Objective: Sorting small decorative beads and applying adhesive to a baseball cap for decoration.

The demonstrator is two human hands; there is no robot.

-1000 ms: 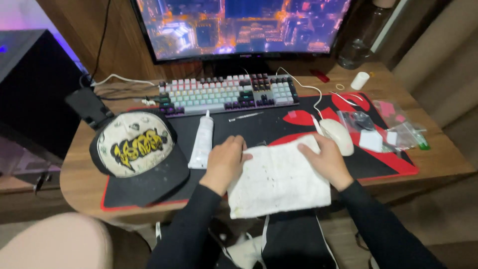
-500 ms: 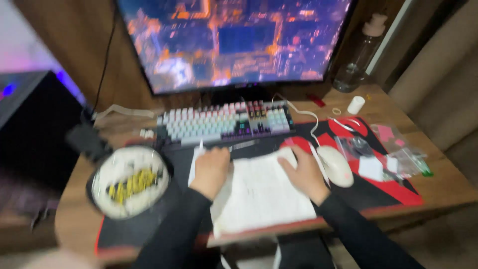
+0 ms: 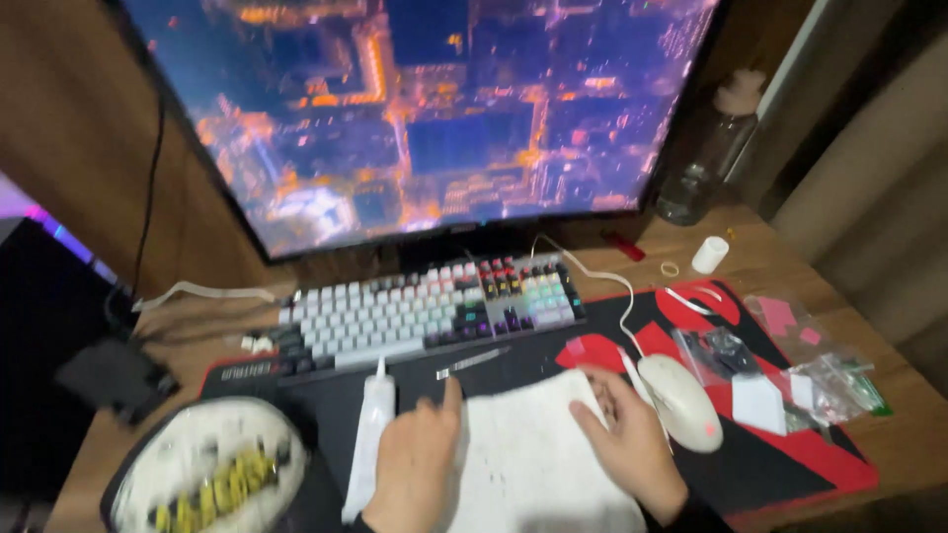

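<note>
Wooden walls backed a wooden worktop (image 3: 760, 259) on which a wide curved monitor (image 3: 425, 109) glowed with orange and blue lights. Below the screen sat a white and dark keyboard (image 3: 425, 311) with coloured backlight at its right end, resting on the far edge of a black and red desk mat (image 3: 790, 464). Both hands lay flat and open on a white cloth (image 3: 523, 464) spread on the mat at the near edge; neither gripped anything. The left hand (image 3: 415, 469) pressed the cloth's left side, its forefinger stretched toward the keyboard. The right hand (image 3: 627, 444) pressed the cloth's right side, fingers spread. A white tube (image 3: 370, 434) lay just beside the left hand, pointing at the keyboard. A white mouse (image 3: 681, 400) sat just right of the right hand, its cable running back toward the monitor. A black and white cap (image 3: 207, 479) with yellow lettering lay at the near left. Clear plastic bags (image 3: 810, 375) with small parts lay to the right of the mouse, and a clear bottle (image 3: 706, 158) stood beside the monitor.
</note>
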